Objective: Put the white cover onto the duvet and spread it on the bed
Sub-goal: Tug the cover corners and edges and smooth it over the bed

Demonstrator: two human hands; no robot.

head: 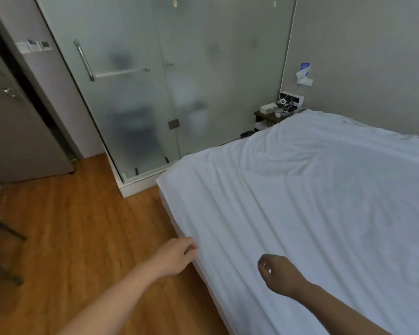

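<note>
Here, nearest me, my right hand [277, 274] hovers over the white duvet [312, 201] with its fingers loosely curled and nothing in them; whether it brushes the cloth I cannot tell. My left hand [177, 256] sits at the side edge of the bed [173, 220], fingertips bent in against the hem, and seems to pinch a fold of cloth, though the grip itself is hidden.

The duvet lies spread across the bed, covering it from this side to the far end, with long soft ridges running away from me and a shallow rumple further up. I judge it light, limp and a little slippery: it will drag and bunch rather than slide as one piece, so I would take it by the hem or a corner, both hands well apart, and lift before pulling.

Beyond the bed stand a cluttered bedside table [266, 116], a frosted glass wall [179, 81] and the wooden floor [82, 226].
</note>
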